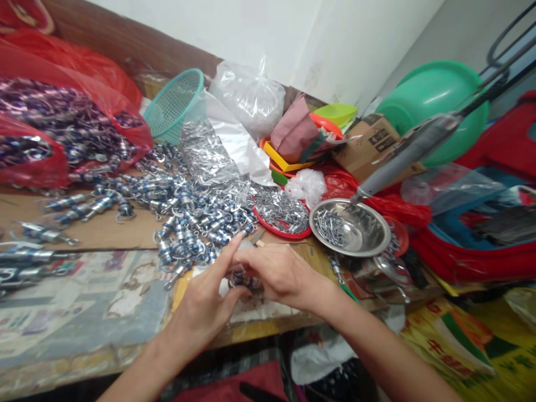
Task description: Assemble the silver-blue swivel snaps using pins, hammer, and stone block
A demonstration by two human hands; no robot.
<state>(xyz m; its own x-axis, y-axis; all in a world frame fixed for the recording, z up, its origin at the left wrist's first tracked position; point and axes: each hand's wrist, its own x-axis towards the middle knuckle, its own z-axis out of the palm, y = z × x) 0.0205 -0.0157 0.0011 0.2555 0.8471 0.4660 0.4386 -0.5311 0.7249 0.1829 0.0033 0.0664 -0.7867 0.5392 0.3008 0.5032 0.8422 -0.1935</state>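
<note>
My left hand and my right hand meet over the table's front edge. Between their fingers sits a small shiny metal fitting, mostly covered, with a dark bluish tint. My left thumb and fingers curl round its near side, while the right fingers close on it from above and the right. Just beyond lies a heap of silver-and-blue metal fittings, cylindrical, with small rings and white loops. A red tray of flat silver clips stands behind my right hand. Beside it a steel bowl holds thin metal pins.
Red plastic bags of purple-and-blue fittings stand at the left. Behind the heap are a teal mesh basket and a clear bag. A grey tool handle slants above the bowl. Farther right are a cardboard box and a green basin.
</note>
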